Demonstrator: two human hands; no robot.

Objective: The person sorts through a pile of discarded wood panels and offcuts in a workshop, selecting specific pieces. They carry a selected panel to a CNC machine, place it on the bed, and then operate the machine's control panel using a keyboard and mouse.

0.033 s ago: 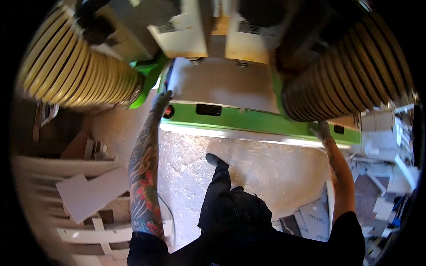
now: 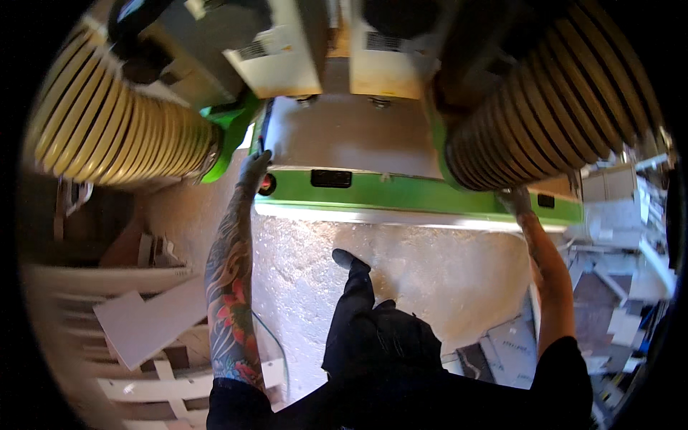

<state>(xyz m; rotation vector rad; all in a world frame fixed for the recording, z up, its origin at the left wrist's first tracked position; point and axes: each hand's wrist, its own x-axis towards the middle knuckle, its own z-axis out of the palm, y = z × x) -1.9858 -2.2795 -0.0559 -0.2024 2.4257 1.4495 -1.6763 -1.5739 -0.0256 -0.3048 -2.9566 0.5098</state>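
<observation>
My left hand (image 2: 253, 170), in what looks like a grey glove, is at the left end of a green machine beam (image 2: 401, 192), close to a red round button (image 2: 267, 184). Its fingers look curled by the left edge of a flat grey-brown panel (image 2: 351, 136); what they hold is too small to make out. The panel lies behind the beam, inside the machine. Toward the beam's right end, my right hand (image 2: 517, 201) touches its front, just below a large ribbed hose. The fingers of that hand are mostly hidden.
Thick ribbed hoses, one yellowish (image 2: 122, 129) and one darker (image 2: 552, 107), flank the machine. Pale housings (image 2: 387, 64) stand over the panel. Board offcuts (image 2: 154, 319) lie on a slatted rack at left. More scraps (image 2: 623, 326) are piled at right. Flat sheets (image 2: 509, 347) rest near my legs.
The view has shifted slightly, so the machine sits a little further left. Both hands stay at about the same places on the beam.
</observation>
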